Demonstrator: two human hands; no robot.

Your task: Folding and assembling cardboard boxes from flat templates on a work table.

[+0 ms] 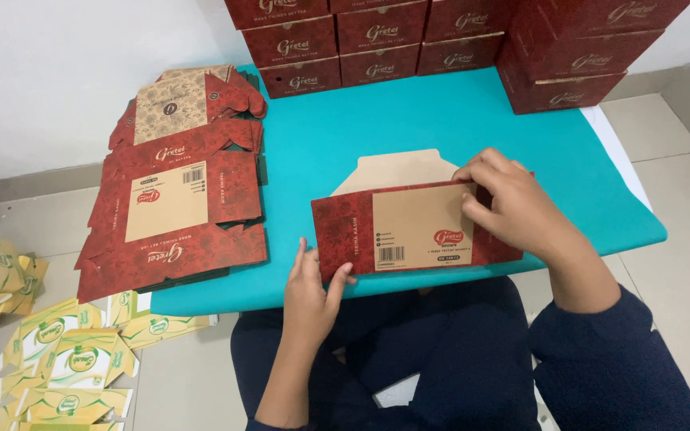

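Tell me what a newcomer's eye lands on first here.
First, the flat dark red and tan cardboard carton at the middle of the teal table mat, pinned by the left hand and right hand. Then the stacked red boxes behind, and the pile of flattened red cartons at left.

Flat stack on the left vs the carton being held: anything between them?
Nothing: only bare teal table mat separates the flat stack from the held carton, in the head view.

Your hands press a flat red-and-tan carton [409, 227] on the bench | stack of flat red cartons [177, 199] at your left | assembled red boxes [441, 40] stacked behind | yellow-green flat cartons [65, 359] on the floor
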